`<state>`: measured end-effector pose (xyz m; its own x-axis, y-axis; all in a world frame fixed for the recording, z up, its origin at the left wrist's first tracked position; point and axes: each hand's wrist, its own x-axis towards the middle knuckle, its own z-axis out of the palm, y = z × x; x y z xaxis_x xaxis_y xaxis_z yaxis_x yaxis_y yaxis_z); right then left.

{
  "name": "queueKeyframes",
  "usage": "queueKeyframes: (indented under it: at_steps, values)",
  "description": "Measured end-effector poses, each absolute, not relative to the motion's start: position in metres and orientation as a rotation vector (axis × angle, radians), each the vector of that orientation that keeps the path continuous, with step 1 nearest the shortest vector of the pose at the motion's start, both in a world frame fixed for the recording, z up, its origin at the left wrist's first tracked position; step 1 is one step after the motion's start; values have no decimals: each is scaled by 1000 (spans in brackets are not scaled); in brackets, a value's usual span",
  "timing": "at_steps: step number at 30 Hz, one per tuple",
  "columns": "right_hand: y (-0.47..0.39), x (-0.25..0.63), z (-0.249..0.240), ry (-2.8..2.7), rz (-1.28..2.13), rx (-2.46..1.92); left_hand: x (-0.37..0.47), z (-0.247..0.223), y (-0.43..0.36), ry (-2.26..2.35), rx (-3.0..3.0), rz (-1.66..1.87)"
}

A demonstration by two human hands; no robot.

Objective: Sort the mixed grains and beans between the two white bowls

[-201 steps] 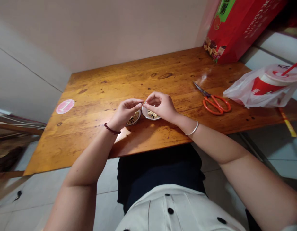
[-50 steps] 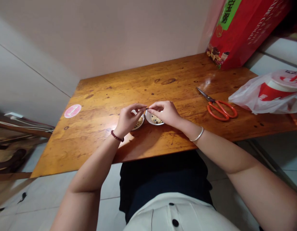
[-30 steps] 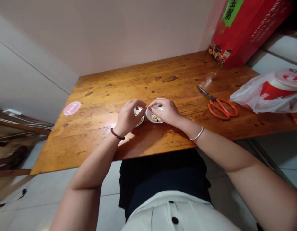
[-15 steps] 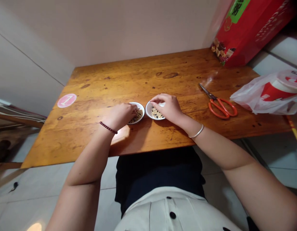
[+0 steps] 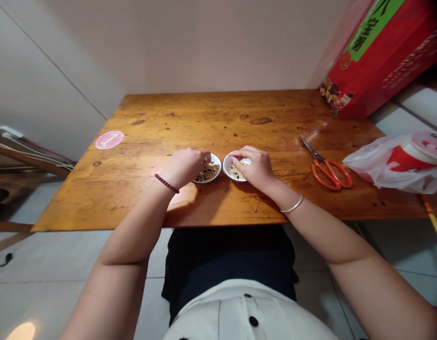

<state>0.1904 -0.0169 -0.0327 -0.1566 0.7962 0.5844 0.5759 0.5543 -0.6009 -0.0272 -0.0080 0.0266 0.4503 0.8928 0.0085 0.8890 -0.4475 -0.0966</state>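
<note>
Two small white bowls stand side by side on the wooden table. The left bowl (image 5: 218,175) holds pale and dark beans, and my left hand (image 5: 188,165) is over its left part, fingers bent together at the beans; anything between the fingertips is too small to make out. Over the right bowl (image 5: 226,166), which holds mostly pale beans with some dark ones, is my right hand (image 5: 255,165). Its thumb and index finger curve towards each other above the bowl with a gap between them, and I see nothing held there.
Orange-handled scissors (image 5: 331,174) lie right of the bowls on the table (image 5: 190,113). Farther right, a red and white cup (image 5: 411,158) sits in a clear plastic bag. A red box (image 5: 384,71) stands at the back right. A round pink sticker (image 5: 109,140) is at the left.
The view has shifted and tilted slightly. My left hand has risen a little from the beans in the left bowl. My right hand stays over the right bowl.
</note>
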Motion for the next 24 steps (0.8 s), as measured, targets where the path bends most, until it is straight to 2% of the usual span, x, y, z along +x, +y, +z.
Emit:
queueKeyframes:
  at_steps: [24]
  values:
    - [-24,190,-29,-1892,138,-1114,-33,22,-3,-1569,-2707,-88]
